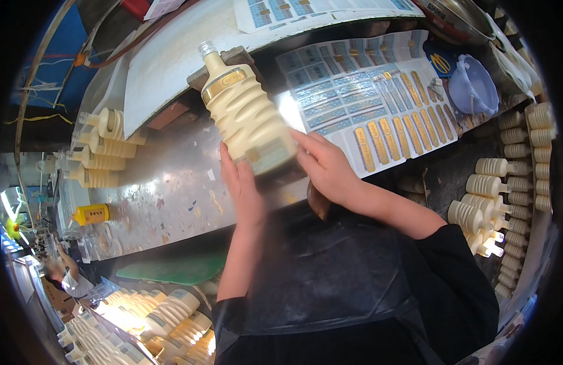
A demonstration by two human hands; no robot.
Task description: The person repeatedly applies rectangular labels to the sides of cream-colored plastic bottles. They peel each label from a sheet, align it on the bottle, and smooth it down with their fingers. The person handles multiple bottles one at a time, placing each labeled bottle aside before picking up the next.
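A cream bottle (pixel 252 125) with wavy grooved sides, a clear neck and a gold band round its shoulder tilts up and left above the work table. My left hand (pixel 240 185) supports it low on the left side. At the lower right of the bottle, my right hand (pixel 325 163) has its fingers against the base. Below the right palm juts a flat brown piece (pixel 318 201), perhaps a tool tucked in that hand; its upper part is hidden. A bluish-grey label patch (pixel 269 153) shows near the bottle's base. Behind the bottle's shoulder sits a dark block (pixel 238 56).
Right of the bottle lies a sheet (pixel 348 125) of gold and blue labels. Beyond it stands a lavender bucket (pixel 473 85). Several cream bottles (pixel 102 152) lie at the table's left, near a yellow bottle (pixel 92 214). More bottles (pixel 485 201) fill the right side. A person (pixel 75 280) is far left.
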